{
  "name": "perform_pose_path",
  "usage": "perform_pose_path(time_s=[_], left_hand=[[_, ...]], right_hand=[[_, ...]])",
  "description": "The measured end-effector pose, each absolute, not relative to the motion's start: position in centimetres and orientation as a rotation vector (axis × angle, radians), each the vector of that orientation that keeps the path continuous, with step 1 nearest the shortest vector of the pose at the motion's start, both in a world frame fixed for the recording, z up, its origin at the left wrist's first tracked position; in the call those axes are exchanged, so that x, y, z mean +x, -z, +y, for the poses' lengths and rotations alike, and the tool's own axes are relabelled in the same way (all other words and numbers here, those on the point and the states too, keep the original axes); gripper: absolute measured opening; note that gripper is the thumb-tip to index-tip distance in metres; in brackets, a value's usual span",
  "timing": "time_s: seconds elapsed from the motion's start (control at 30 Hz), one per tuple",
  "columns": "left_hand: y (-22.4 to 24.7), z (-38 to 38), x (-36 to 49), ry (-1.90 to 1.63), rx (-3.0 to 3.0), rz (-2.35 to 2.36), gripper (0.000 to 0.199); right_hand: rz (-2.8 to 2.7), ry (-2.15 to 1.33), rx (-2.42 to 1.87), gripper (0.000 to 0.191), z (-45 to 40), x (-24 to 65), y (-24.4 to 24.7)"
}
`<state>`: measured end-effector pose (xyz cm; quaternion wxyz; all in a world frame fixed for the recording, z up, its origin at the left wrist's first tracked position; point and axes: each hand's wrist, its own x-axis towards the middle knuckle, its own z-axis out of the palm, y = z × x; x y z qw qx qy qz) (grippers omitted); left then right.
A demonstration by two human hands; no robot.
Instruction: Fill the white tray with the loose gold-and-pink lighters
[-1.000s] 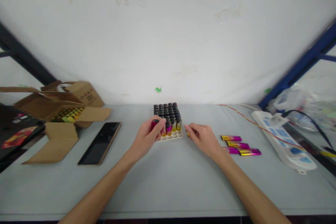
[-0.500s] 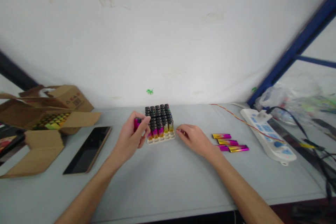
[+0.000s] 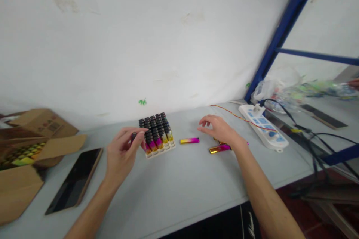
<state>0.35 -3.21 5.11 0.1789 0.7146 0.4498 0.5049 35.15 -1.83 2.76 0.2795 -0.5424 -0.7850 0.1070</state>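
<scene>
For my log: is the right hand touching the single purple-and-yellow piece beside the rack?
No, tabletop shows all around that purple-and-yellow piece, and the right hand is apart from it.

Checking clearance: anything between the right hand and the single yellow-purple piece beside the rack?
Nothing visible: only tabletop shows between the right hand and the single piece. The other pieces lie outside that gap, nearer the power strip.
</scene>
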Motion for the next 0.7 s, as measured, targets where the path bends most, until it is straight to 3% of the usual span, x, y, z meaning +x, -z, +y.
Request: perform_pose_path(time_s=[0.13,0.33,0.7], left_hand=[[-5.8,-3.1,1.3,-1.47,2.231,1.34,0.041],[-6.1,-2.1,2.8,-1.226,2.402,1.183,0.022],[-4.3,0.9,2.7,-0.821,2.803,0.948,0.02]], right_hand=[[-2.291,-0.405,-1.385,0.024,-1.5,34.0,-1.2],[-2.378,-0.485,-1.368,0.016,-0.9,32.4,0.4],[-2.269,-0.425,-1.369,0.011,-0.6,33.3,0.5]])
